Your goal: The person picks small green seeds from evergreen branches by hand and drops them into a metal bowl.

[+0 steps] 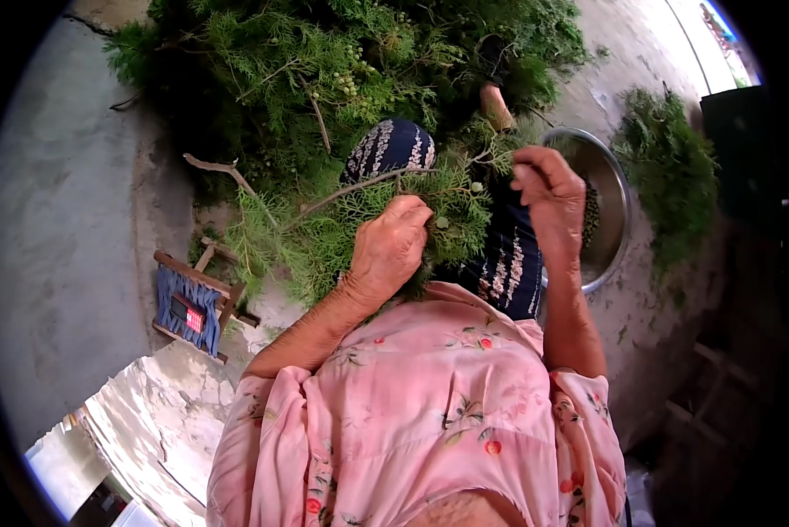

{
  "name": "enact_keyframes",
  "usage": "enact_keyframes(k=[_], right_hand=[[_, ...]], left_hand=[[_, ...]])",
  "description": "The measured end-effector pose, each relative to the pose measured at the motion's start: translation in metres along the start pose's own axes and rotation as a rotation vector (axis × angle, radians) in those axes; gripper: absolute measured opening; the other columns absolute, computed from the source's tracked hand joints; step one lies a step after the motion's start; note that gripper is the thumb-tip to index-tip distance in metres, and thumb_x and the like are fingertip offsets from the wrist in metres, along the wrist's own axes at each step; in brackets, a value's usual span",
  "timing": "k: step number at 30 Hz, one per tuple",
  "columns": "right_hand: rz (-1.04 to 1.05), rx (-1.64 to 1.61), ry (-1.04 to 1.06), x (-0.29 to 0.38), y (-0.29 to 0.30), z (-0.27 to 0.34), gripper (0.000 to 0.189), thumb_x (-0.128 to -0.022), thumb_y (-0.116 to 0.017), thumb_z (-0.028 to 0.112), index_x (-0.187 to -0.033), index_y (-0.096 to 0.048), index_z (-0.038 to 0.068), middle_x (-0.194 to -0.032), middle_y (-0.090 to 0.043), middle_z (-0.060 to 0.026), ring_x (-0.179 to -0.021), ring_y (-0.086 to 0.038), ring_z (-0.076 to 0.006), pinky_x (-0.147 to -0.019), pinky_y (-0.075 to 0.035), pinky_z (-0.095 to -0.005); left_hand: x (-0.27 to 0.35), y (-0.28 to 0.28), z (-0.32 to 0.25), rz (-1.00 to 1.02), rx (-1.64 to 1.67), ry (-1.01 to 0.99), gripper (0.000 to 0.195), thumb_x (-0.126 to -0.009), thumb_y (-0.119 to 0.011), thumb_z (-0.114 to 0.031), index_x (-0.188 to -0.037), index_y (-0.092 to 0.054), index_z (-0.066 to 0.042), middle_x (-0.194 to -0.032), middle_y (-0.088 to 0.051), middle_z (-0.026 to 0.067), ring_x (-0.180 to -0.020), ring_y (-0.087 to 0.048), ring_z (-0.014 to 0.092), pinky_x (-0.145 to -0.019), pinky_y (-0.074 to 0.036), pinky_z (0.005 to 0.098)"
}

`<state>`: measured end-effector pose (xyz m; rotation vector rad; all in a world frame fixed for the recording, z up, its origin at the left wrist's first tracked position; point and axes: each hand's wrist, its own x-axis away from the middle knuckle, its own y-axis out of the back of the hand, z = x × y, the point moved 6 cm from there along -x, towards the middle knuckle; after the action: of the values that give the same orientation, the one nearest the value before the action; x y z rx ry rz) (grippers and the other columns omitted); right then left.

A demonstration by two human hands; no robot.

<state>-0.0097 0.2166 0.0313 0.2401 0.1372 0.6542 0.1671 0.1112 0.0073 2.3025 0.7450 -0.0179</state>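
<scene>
My left hand (394, 240) is closed on a leafy evergreen branch (328, 244), apparently arborvitae, lying across my lap. Its bare woody stem (361, 186) runs just beyond my knuckles. Two round green seed cones (442, 222) show among the sprays beside that hand. My right hand (552, 191) is raised to the right of the branch, fingers curled and slightly blurred; whether anything is pinched in them is hidden. Partly behind my right wrist stands a metal basin (621, 204) with many small green cones (590, 217) inside.
A large heap of cut evergreen branches (341, 72) lies in front of my knees. A smaller pile of greenery (664, 178) is right of the basin. At left, a low wooden stool (193, 273) with a woven blue seat bears a small device (188, 313) with red-lit keys.
</scene>
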Motion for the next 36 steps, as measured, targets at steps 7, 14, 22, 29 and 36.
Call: enact_keyframes(k=[7,14,22,29,36], right_hand=[[0.127,0.091,-0.171,0.018,-0.023,-0.035,0.019,-0.080,-0.059,0.002,-0.099,-0.061,0.003,-0.079,-0.061,-0.0025,-0.058,-0.053,-0.0078,-0.049,-0.043,-0.0210],[0.162,-0.025,-0.119,0.020,-0.031,-0.031,0.019,-0.081,-0.058,0.001,-0.100,-0.060,0.003,-0.075,-0.059,-0.0026,-0.055,-0.052,-0.0067,-0.048,-0.043,-0.0216],[0.096,-0.009,0.190,0.024,-0.031,0.006,0.011,-0.082,-0.055,-0.001,-0.092,-0.061,0.001,-0.079,-0.056,-0.0038,-0.055,-0.051,-0.0073,-0.047,-0.042,-0.0203],[0.324,-0.770,-0.384,0.018,-0.039,-0.024,0.014,-0.088,-0.053,0.011,-0.088,-0.060,-0.001,-0.069,-0.052,-0.0013,-0.055,-0.049,-0.0081,-0.045,-0.037,-0.0204],[0.135,-1.059,-0.328,0.013,-0.019,-0.018,0.018,-0.085,-0.051,0.003,-0.103,-0.054,-0.001,-0.089,-0.060,-0.0100,-0.075,-0.059,-0.0152,-0.061,-0.046,-0.0235]], left_hand=[[-0.007,0.006,-0.005,0.064,0.014,-0.023,0.023,-0.071,-0.054,0.002,-0.094,-0.059,0.000,-0.096,-0.059,0.0128,-0.079,-0.060,0.029,-0.069,-0.049,0.0326],[-0.034,0.016,-0.015,0.052,0.111,-0.016,0.019,-0.076,-0.059,-0.004,-0.093,-0.062,0.001,-0.091,-0.062,0.0126,-0.077,-0.062,0.024,-0.067,-0.049,0.0293],[-0.059,-0.013,-0.024,0.146,-0.042,-0.051,0.015,-0.077,-0.062,-0.013,-0.088,-0.065,-0.004,-0.076,-0.062,0.0104,-0.067,-0.060,0.027,-0.059,-0.046,0.0325],[-0.057,-0.017,-0.005,0.165,0.361,0.033,0.014,-0.075,-0.066,-0.009,-0.086,-0.065,-0.001,-0.072,-0.062,0.0078,-0.064,-0.059,0.017,-0.059,-0.046,0.0273],[-0.054,0.004,0.010,0.094,0.595,0.234,0.029,-0.078,-0.059,0.000,-0.106,-0.059,-0.007,-0.096,-0.060,0.0002,-0.061,-0.046,0.002,-0.054,-0.041,0.0155]])
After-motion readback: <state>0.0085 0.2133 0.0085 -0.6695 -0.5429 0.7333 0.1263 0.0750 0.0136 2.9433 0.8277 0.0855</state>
